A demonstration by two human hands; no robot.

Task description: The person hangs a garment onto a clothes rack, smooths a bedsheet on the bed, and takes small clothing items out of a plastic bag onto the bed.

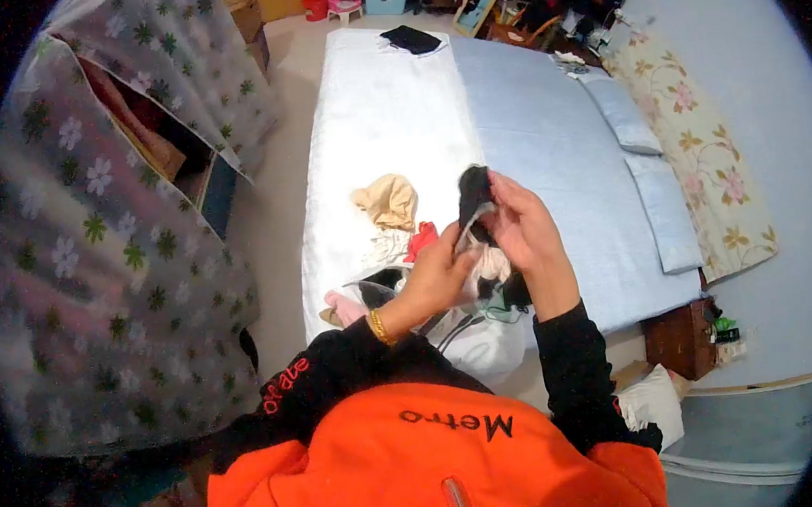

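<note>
A small black garment (474,192) with a pale part, sock-like in shape, is held up over the bed between my two hands. My left hand (434,278) pinches its lower pale end, and a gold bracelet circles that wrist. At its right side, the fingers of my right hand (529,231) are closed on the black part. Below my hands lies a pile of small clothes, including a red piece (420,240), a pink piece (346,309) and dark and white pieces. A beige cloth (387,201) rests crumpled just beyond the pile.
The bed has a white cover (387,113) on the left and a light blue sheet (548,130) with pillows (662,212) on the right. A folded black garment (411,40) lies at the far end. A flower-patterned curtain (125,273) covers a rack on the left.
</note>
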